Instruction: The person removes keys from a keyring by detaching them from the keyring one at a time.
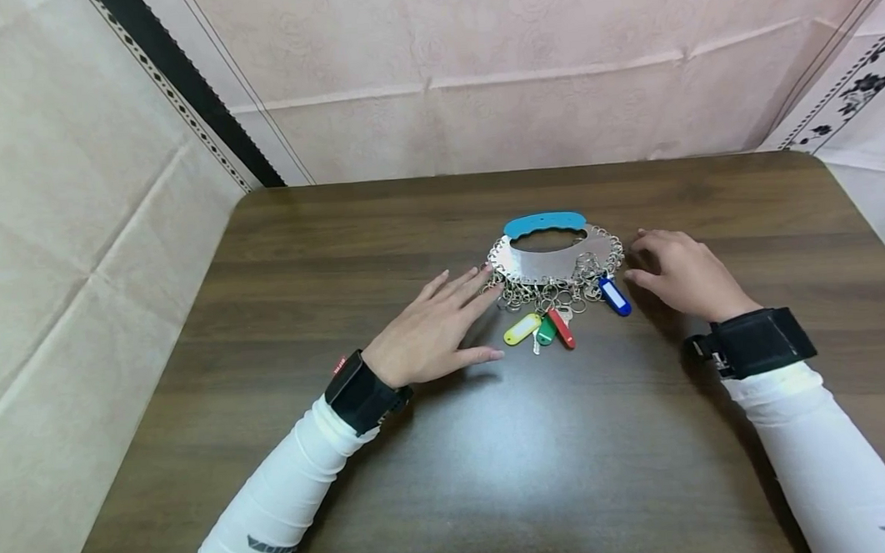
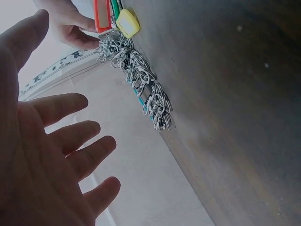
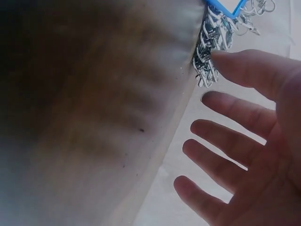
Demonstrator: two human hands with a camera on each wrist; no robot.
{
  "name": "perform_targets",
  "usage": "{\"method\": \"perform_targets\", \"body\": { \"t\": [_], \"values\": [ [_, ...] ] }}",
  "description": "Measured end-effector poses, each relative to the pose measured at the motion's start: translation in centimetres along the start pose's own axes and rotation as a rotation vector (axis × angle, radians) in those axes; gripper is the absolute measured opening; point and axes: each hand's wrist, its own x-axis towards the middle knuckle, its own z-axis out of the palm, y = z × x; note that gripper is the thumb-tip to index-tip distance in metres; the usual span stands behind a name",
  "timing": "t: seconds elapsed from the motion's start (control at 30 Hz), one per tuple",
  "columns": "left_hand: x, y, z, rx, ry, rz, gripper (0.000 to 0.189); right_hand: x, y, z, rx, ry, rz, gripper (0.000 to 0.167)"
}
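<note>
A flat metal key holder plate [image 1: 539, 263] with a blue grip [image 1: 545, 223] lies on the table, its edge lined with many small metal clips and rings [image 1: 556, 291]. Key tags hang at its near side: yellow [image 1: 523, 329], green [image 1: 546, 330], red [image 1: 562, 329] and blue [image 1: 615, 297]. Beside the yellow tag a bit of a key [image 1: 536, 342] shows. My left hand [image 1: 441, 322] is spread at the plate's left, fingertips by the clips; whether they touch cannot be told. My right hand [image 1: 686, 272] hovers near the right edge, fingers apart and holding nothing, as the right wrist view shows.
The brown wooden table [image 1: 423, 478] has rounded corners. Pale patterned cloth [image 1: 554, 120] hangs behind its far edge, with more white cloth [image 1: 73, 246] at the left. Black straps [image 1: 765, 343] with cameras sit round both wrists.
</note>
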Motion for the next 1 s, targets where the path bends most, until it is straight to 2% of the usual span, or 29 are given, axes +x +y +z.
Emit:
{"method": "perform_targets", "body": {
  "t": [0.17, 0.5, 0.7, 0.83, 1.0],
  "values": [
    [0.0, 0.0, 0.0, 0.004, -0.011, 0.001, 0.085, 0.9, -0.1, -0.1, 0.023, -0.026, 0.019, 0.046],
    [0.1, -0.1, 0.0, 0.011, -0.032, -0.005, 0.084, 2.5, 0.1, -0.2, 0.056, -0.078, -0.016, 0.039],
    [0.1, 0.0, 0.1, 0.031, -0.033, -0.003, 0.084, 2.8, 0.1, 0.0, 0.089, -0.107, -0.015, 0.038],
    [0.1, 0.0, 0.1, 0.037, -0.034, -0.002, 0.084, 2.9, 0.0, 0.3, 0.100, -0.094, -0.001, 0.036],
    [0.3, -0.1, 0.3, 0.019, -0.037, 0.001, 0.083, 3.1, 0.1, 0.5, 0.105, -0.060, -0.002, 0.022]
  ]
}}
